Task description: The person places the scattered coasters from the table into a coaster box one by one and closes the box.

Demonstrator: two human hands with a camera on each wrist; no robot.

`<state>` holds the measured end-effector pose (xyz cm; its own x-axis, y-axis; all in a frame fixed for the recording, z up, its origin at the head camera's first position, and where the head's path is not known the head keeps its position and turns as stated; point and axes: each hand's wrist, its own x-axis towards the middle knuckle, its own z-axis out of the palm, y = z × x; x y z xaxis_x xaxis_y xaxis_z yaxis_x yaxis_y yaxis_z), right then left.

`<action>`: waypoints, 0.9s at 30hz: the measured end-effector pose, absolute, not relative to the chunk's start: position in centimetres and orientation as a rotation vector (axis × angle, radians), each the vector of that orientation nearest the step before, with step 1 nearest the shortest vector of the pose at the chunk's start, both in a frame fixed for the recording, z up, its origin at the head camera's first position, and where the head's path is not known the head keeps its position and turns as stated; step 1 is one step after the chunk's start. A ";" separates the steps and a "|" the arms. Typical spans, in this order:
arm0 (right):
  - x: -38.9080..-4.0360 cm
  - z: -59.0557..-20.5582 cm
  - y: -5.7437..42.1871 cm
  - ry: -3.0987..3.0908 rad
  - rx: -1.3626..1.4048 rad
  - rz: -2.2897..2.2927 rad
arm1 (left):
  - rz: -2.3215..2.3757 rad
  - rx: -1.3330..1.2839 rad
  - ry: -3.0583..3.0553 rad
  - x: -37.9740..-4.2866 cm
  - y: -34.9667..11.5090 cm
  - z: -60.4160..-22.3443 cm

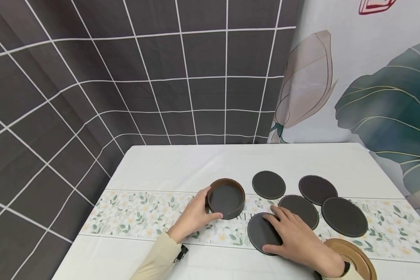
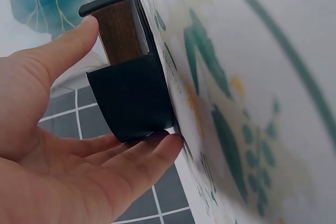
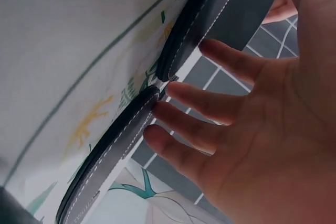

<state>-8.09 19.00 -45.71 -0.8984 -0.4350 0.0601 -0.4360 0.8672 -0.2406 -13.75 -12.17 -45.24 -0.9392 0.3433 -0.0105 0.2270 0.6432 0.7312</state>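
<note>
My left hand [image 1: 195,214] holds a round coaster holder [image 1: 239,209] by its side, thumb at the near edge and fingers at the far left. The holder stands upright on the table, brown around its inner wall with a dark floor; its outside shows a black band and a brown wood-like part [image 2: 123,32] in the left wrist view. Over a round black coaster [image 1: 260,233] lies my right hand [image 1: 295,243], fingers spread and fairly straight, fingertips on its surface. White stitching runs along the edge of this coaster [image 3: 202,30] in the right wrist view. Another black coaster [image 1: 302,210] lies beside the fingers.
More black coasters lie behind and to the right, one at the back [image 1: 268,184], one farther right [image 1: 317,189] and one overlapping its edge [image 1: 344,217]. A gold-brown grooved disc [image 1: 357,252] sits partly under the right forearm. A floral strip [image 1: 136,214] crosses the white table.
</note>
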 end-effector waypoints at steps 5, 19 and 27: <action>-8.2 -45.8 18.9 -3.041 0.719 0.366 | 1.188 0.482 2.732 -13.8 -12.3 -45.4; -7.8 -45.8 18.9 -3.007 0.760 0.309 | 1.172 0.455 2.729 -13.9 -12.1 -45.2; -7.8 -45.9 18.8 -3.014 0.807 0.350 | 1.144 0.443 2.749 -13.9 -12.0 -45.1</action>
